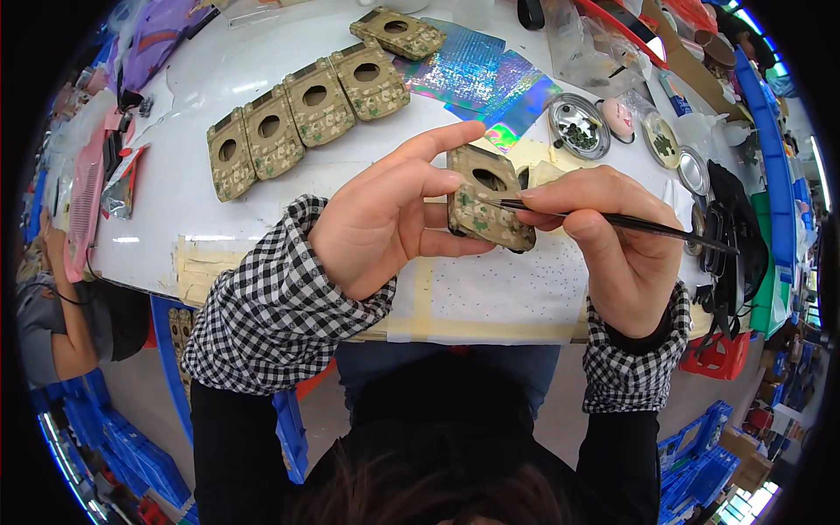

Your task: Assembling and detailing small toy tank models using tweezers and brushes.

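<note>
In front of me my left hand (385, 206) grips a small camouflage-painted toy vehicle hull (497, 219) with a round hole in its top, fingers under it and thumb on its near left edge. My right hand (626, 236) pinches dark tweezers (639, 224), whose tips touch or hover just over the hull beside the hole; whether they hold a tiny part is too small to tell. Several matching hulls (317, 98) stand in a slanting row at the far left, with one more hull (399, 32) behind them.
Iridescent bubble pouches (503, 83) lie beyond my hands. A round tin (576, 118) of small dark green pieces and another dish (661, 144) sit to the right. Speckled white paper (499, 297) is taped at the near edge. Left are a pink comb (85, 206) and another person's arm (70, 328).
</note>
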{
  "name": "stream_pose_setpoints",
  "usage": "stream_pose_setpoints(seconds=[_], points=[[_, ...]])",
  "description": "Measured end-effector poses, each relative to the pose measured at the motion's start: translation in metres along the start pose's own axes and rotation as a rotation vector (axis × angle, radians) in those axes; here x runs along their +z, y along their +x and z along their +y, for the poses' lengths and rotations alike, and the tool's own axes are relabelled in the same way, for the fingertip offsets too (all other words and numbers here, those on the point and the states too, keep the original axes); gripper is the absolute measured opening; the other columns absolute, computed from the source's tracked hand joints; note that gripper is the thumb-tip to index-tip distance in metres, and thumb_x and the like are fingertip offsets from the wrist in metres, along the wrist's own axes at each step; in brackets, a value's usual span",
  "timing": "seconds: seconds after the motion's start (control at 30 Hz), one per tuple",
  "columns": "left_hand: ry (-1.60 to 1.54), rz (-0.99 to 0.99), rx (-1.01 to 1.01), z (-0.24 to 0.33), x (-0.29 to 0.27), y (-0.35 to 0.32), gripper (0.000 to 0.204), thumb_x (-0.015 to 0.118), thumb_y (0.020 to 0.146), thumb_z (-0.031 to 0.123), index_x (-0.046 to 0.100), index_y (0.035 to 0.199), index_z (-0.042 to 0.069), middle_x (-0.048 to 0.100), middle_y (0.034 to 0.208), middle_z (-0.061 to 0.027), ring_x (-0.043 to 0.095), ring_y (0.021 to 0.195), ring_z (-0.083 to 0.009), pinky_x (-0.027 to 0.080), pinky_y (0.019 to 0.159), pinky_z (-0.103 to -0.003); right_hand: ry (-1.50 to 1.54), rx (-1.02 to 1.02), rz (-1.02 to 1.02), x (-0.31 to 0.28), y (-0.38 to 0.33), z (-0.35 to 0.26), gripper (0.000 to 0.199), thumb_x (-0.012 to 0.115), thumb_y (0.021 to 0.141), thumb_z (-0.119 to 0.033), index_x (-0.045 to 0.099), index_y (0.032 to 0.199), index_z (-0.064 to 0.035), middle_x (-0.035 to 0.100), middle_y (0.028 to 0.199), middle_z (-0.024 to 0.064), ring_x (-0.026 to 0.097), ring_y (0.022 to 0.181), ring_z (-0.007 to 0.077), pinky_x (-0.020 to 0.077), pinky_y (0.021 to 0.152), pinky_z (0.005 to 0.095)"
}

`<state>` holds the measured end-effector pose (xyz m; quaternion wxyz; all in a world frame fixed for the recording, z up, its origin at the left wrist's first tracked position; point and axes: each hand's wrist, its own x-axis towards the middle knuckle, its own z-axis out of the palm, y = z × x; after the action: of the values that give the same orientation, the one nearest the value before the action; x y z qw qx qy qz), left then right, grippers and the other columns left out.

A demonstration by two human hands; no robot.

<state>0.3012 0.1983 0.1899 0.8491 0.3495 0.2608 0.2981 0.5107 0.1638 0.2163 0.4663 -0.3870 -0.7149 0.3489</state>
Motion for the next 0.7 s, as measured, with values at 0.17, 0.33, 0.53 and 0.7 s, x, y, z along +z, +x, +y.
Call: stream_pose_setpoints(seconds=[0.17,0.33,0.53,0.7], points=[[-0.002,0.002,0.001,-0.0010,-0.0021,-0.0002,0.058,0.037,0.092,0.019,0.020,0.146,0.006,0.050,0.131,-0.0141,0.058,0.111,-0.0215,0.050,0.093,-0.037,-0.004,-0.011,-0.009,0.0006,0.0002,0.0021,0.012,0.065,0.084,-0.005,0.069,0.093,0.0013,0.068,0.081,0.0096,0.062,0.074,0.0159,0.0483,0.068,0.0260],[-0.006,-0.004,0.003,-0.0006,-0.0012,0.0007,0.057,0.037,0.093,0.018,0.020,0.146,0.006,0.049,0.131,-0.0145,0.058,0.111,-0.0219,0.050,0.094,-0.037,-0.002,-0.014,-0.004,0.0000,0.0000,0.0012,0.012,0.066,0.083,-0.004,0.069,0.093,0.0016,0.069,0.083,0.0098,0.062,0.074,0.0159,0.0484,0.067,0.0256],[-0.004,0.003,0.007,-0.0014,-0.0020,-0.0005,0.058,0.037,0.093,0.018,0.019,0.146,0.006,0.049,0.132,-0.0146,0.057,0.113,-0.0222,0.050,0.094,-0.037,-0.018,-0.023,-0.026,0.0008,0.0001,0.0027,0.015,0.063,0.086,-0.009,0.068,0.093,0.0031,0.068,0.084,0.0114,0.063,0.075,0.0168,0.0494,0.068,0.0264],[-0.007,-0.009,0.002,-0.0007,-0.0012,0.0009,0.058,0.037,0.093,0.018,0.019,0.146,0.006,0.048,0.133,-0.0146,0.057,0.113,-0.0222,0.050,0.095,-0.037,-0.064,-0.018,-0.062,-0.0021,0.0000,-0.0003,0.028,0.059,0.092,-0.021,0.066,0.094,0.0060,0.066,0.087,0.0145,0.064,0.077,0.0190,0.0514,0.070,0.0280]])
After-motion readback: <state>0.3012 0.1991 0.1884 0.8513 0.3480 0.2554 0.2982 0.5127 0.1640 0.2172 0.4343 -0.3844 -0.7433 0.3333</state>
